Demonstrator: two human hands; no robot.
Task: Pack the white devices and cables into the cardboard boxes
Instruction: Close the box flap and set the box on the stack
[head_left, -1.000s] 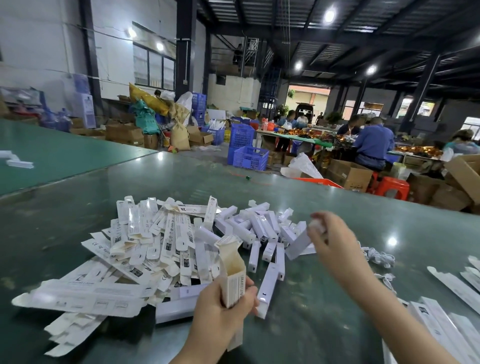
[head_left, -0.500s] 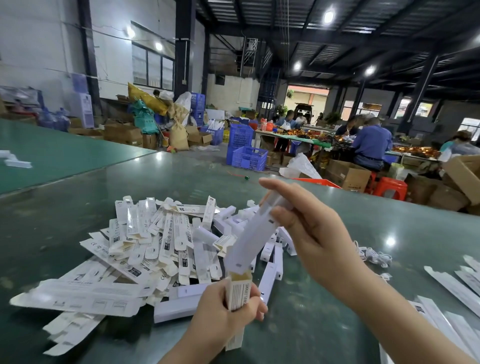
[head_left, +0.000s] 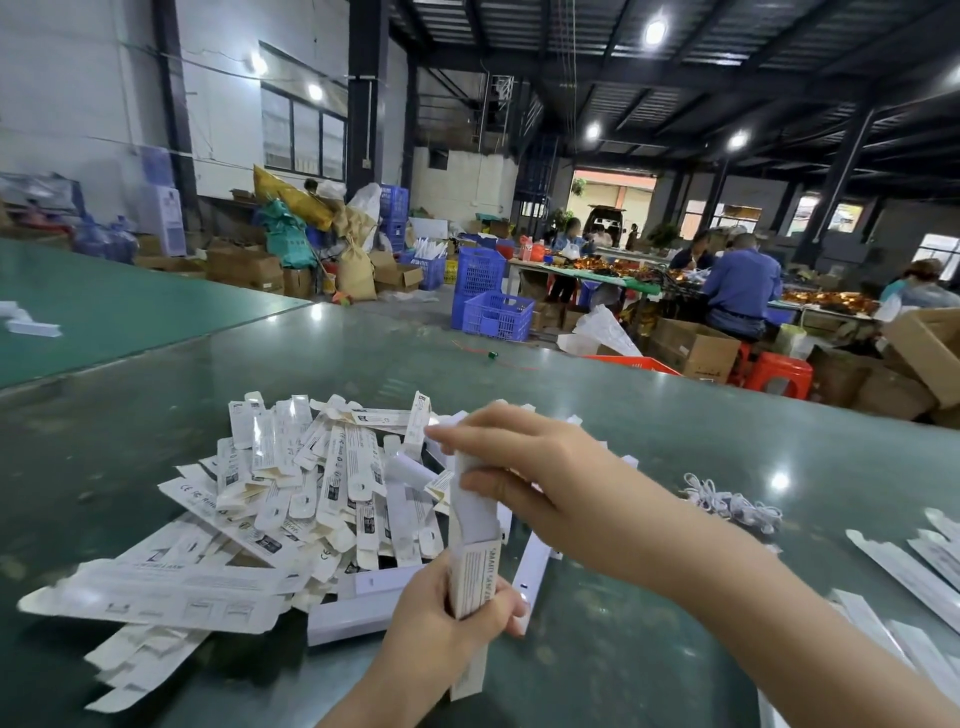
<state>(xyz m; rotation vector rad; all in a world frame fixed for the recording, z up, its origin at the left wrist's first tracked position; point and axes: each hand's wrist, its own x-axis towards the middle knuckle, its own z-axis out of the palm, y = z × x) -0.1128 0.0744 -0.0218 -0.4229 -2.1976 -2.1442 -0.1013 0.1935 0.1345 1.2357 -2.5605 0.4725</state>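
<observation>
Head view: we note the left hand gripping a box upright, mouth up, judged so it can receive the part. The right hand pinches a white device, its lower end entering the box. Loose devices and flat boxes form a pile on the table; cables lie right.

A single head-worn camera looks forward and down across the green table, close above the near edge, the warehouse floor beyond it.
</observation>
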